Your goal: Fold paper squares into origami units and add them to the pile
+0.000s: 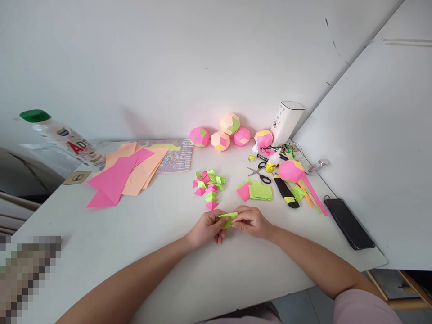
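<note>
A small piece of green paper is held between my two hands above the front of the white table. My left hand pinches its left side, and my right hand grips its right edge. Just beyond them lies a cluster of folded pink and green paper pieces. To the right of that cluster, a stack of green paper squares overlaps a pink paper piece.
Several paper balls sit by the wall. Scissors, glue bottles, a utility knife and a phone lie to the right. Large paper sheets, a notebook and a green-capped bottle are at left.
</note>
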The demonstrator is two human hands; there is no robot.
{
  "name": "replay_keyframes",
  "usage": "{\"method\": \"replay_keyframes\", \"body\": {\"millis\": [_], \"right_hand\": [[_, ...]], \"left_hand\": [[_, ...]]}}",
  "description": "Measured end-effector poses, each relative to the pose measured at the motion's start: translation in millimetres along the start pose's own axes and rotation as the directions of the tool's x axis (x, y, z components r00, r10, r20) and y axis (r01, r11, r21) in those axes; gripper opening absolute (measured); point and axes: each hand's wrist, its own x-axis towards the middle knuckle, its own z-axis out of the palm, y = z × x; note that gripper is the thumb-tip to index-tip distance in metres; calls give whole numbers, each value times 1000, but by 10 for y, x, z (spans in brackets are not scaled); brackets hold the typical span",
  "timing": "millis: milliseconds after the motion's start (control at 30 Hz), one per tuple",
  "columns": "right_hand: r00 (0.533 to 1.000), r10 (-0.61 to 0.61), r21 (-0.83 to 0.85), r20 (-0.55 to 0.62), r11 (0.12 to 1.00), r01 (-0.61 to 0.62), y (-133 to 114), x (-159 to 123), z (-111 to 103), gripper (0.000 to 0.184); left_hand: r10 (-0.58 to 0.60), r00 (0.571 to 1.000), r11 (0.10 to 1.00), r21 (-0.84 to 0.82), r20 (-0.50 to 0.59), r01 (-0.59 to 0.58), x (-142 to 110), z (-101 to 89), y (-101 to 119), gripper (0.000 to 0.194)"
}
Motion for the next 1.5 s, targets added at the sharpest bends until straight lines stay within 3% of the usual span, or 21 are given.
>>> {"method": "replay_keyframes", "body": {"millis": [333, 533, 1033, 1500], "right_hand": [[978, 140, 130, -154, 984, -120, 46, -2, 29, 17], [972, 205, 163, -113, 969, -185, 35, 14, 24, 18], [949, 307, 251, -66, 926, -282, 19, -5, 23, 15], [937, 344, 301, -70, 902, -309, -5, 11, 29, 20]], "left_hand": [[15, 997, 1000, 16, 71, -16, 7, 8, 0, 36], [25, 998, 999, 30, 64, -27, -4, 21, 30, 40], [35, 999, 997, 68, 21, -37, 8, 34, -31, 24], [30, 999, 997, 67, 16, -31, 22, 31, -46, 26]]}}
